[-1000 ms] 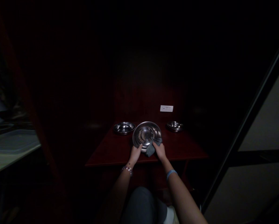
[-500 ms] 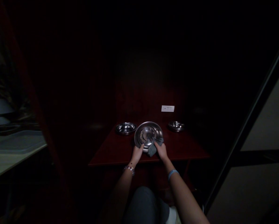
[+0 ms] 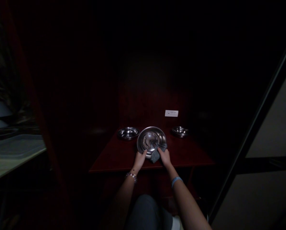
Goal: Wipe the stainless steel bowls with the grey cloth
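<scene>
Dark red wood makes up the table (image 3: 188, 153) in this dim alcove, where the round stainless steel plate (image 3: 150, 139) stands tilted near its front edge, hollow face toward the person, its lower rim gripped by the closed left hand (image 3: 140, 158) while the right hand (image 3: 164, 156) clutches a grey cloth (image 3: 154, 154) against it.

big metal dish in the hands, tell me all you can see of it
The dish is round, shiny silver metal with a raised rim and a flat centre that catches light spots. It is tilted, inside facing the camera, over the near part of the dark red table, in front of a smaller left dish and a smaller right dish. The left hand grips its lower left rim, thumb inside. The right hand presses a grey cloth against its lower right rim.
</scene>
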The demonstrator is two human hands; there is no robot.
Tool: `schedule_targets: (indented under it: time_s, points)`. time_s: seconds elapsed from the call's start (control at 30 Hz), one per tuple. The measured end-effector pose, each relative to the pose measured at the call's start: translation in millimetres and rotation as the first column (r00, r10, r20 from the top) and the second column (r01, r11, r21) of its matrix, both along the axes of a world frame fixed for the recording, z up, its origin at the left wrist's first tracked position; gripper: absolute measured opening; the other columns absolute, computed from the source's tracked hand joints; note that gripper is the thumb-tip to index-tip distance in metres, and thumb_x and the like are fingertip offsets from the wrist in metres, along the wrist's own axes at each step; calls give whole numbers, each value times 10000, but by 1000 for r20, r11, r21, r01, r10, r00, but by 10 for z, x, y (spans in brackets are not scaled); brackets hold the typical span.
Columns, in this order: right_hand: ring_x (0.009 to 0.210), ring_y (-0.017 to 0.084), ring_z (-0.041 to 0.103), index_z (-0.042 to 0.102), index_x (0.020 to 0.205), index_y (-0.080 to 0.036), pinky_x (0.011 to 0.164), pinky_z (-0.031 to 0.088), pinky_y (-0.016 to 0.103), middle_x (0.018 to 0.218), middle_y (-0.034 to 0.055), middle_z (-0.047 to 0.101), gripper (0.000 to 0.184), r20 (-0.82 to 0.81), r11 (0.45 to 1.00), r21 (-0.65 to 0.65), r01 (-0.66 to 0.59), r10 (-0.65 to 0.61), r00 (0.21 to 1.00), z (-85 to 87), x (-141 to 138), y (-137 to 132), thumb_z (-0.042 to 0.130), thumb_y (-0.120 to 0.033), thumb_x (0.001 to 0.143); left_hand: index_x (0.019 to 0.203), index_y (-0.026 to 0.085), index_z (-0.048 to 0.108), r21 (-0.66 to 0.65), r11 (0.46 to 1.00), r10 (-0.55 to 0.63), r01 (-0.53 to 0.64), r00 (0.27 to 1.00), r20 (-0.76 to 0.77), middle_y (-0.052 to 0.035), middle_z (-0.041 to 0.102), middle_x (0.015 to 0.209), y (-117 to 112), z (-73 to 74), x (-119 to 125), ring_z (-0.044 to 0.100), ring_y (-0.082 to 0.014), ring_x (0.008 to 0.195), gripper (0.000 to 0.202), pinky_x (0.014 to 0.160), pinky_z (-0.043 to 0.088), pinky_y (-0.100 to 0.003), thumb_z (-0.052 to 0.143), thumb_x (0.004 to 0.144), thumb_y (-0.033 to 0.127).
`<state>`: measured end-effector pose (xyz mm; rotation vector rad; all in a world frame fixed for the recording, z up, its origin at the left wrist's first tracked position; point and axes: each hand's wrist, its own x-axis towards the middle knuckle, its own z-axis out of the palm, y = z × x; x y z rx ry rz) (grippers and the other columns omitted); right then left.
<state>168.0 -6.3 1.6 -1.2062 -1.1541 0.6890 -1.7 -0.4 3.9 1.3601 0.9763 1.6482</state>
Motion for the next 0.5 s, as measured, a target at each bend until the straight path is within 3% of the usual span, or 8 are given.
schedule_targets:
  time_s: [0.5]
  points:
    - [961, 288, 716, 758, 949, -140, 857, 536, 347, 986, 109, 771, 448, 21, 1000, -28, -1, 2, 1000, 23, 2, -18, 633, -518, 744, 1042, 119, 695, 0, 1000, 10, -10, 1000, -19, -141, 718, 1170, 10, -16, 3, 618, -266, 1198, 336, 1117, 383, -417, 661, 741, 262]
